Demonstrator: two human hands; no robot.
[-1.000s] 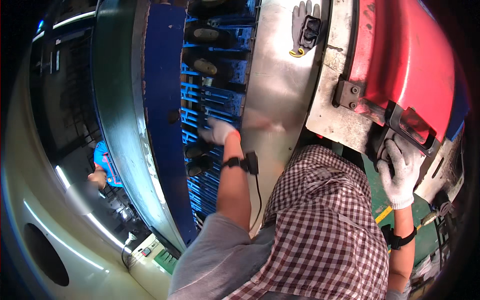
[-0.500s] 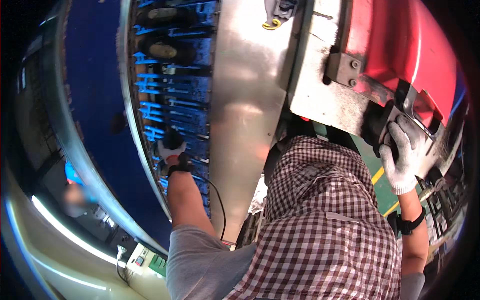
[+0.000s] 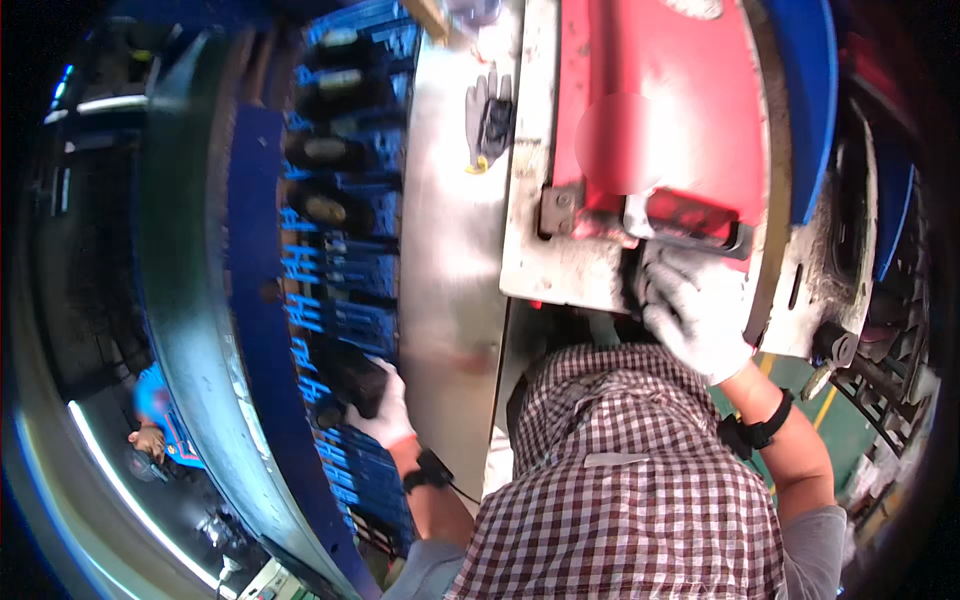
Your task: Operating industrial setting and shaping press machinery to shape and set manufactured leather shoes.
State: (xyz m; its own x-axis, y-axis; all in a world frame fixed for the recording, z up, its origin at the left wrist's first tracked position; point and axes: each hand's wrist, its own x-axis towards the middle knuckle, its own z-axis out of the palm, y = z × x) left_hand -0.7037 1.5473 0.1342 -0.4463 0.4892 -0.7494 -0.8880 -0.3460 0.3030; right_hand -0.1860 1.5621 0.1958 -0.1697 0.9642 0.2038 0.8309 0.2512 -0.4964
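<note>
My left hand (image 3: 392,412), in a white glove, has its fingers round a black shoe (image 3: 352,378) at the blue slatted rack (image 3: 365,275). More dark shoes (image 3: 330,208) with paler middles lie in a row on the slats beyond it. My right hand (image 3: 700,315), in a pale glove greyed at the fingers, is curled beside the metal-rimmed opening (image 3: 690,240) below the red machine cover (image 3: 660,130). Something dark (image 3: 632,280) shows beside its fingertips; its kind I cannot make out.
A bare metal ledge (image 3: 455,270) runs between rack and machine, with a dark grey glove (image 3: 490,110) on it. A bracket (image 3: 560,210) juts from the machine's worn pale plate (image 3: 570,275). Far left, past a curved rail (image 3: 205,350), is another person (image 3: 170,415) in blue.
My view has turned, so rack and machine sit differently. My left hand has come nearer me along the rack; the black shoe shows more clearly. My right hand is closer to the opening.
</note>
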